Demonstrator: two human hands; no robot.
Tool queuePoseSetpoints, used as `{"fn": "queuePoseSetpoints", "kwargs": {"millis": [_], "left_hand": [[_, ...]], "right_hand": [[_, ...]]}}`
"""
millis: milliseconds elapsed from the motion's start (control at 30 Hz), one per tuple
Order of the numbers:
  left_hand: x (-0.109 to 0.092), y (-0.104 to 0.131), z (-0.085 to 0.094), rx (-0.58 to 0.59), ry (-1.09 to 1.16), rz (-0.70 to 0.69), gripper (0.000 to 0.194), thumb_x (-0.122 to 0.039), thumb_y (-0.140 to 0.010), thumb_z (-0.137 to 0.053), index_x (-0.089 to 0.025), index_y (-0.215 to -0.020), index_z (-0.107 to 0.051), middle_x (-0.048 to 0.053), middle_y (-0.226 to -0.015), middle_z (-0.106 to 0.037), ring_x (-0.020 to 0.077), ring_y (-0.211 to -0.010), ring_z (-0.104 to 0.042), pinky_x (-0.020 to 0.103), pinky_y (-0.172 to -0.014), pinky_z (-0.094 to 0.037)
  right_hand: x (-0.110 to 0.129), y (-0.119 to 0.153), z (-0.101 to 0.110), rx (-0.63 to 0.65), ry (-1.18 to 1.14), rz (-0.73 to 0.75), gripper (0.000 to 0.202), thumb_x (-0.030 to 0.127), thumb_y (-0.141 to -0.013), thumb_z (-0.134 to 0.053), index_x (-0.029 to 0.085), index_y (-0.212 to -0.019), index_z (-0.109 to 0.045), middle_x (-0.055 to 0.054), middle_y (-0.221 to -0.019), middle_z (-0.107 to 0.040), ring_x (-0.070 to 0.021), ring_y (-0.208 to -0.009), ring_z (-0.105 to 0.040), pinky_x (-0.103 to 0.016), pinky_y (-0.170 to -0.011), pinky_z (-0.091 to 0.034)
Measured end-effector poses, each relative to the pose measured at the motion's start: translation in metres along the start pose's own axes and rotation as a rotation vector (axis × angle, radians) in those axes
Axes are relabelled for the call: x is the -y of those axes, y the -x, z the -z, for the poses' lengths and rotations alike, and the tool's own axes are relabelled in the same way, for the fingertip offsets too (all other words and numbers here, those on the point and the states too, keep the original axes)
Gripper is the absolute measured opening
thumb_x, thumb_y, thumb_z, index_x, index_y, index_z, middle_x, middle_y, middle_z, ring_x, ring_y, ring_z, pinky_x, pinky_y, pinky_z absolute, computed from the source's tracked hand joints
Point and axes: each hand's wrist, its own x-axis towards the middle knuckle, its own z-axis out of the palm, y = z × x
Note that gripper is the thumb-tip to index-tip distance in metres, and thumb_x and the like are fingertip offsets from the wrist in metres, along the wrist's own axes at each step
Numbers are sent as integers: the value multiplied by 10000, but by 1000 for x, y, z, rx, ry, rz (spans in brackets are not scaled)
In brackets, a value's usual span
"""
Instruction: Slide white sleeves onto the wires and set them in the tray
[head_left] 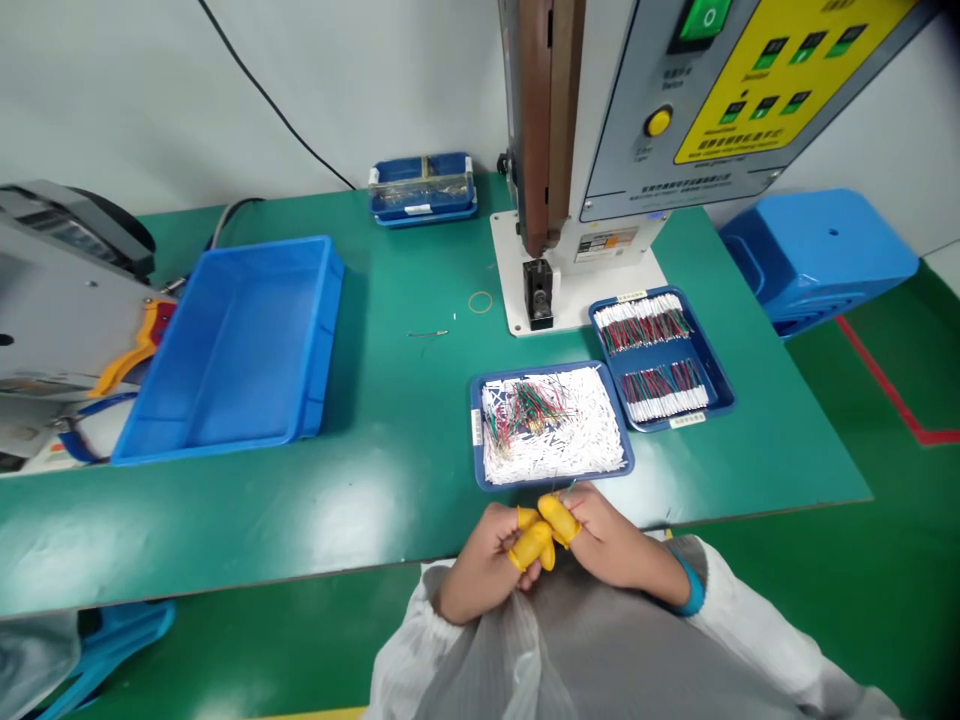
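My left hand [487,565] and my right hand [604,535] meet at the table's front edge, yellow finger cots on their thumbs and fingers. Both are closed in a pinch, fingertips together. Thin dark and green wires [571,487] stick up from the fingers of my right hand. Whatever sits between my left fingertips is hidden. Just beyond my hands lies a blue tray [478,462] of small white pieces [577,430], with a loose heap of red, green and black wires [531,405] on them. A second blue tray [660,356] at its right holds two rows of white-ended wires [646,322].
A machine [541,120] with a yellow control panel stands behind the trays. A big blue bin [240,340] is on the left beside another machine [67,300]. A rubber band [480,302] and a thin wire piece [429,333] lie mid-table. A blue stool [825,245] stands right.
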Motion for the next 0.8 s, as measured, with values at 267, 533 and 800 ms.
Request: {"fn": "queuePoseSetpoints", "kwargs": {"millis": [267, 533, 800], "left_hand": [[-25, -10, 25, -82, -179, -231, 424, -371, -922, -713, -121, -593, -616, -30, -452, -502, 41, -429, -447, 149, -474, -336], [-44, -49, 87, -202, -301, -376, 449, -357, -984, -610, -123, -601, -585, -22, -523, -503, 51, -499, -411, 176, -506, -300], [-39, -55, 93, -120, -271, -473, 523, -397, -1015, -534, -150, -556, -497, -36, -447, -442, 57, -432, -395, 180, -456, -303]], "right_hand": [[10, -10, 44, 85, 41, -18, 258, 189, -1017, -471, 211, -779, -568, 8, -754, -624, -142, -657, -555, -268, -635, -430], [16, -37, 76, 251, 795, 286, 405, 176, -1049, -511, 183, -1453, -531, -96, -1166, -719, -275, -1070, -594, -432, -903, -533], [18, -66, 43, 325, 962, 367, 282, 185, -1046, -532, 132, -1298, -647, -101, -1006, -751, -264, -921, -625, -428, -794, -529]]}}
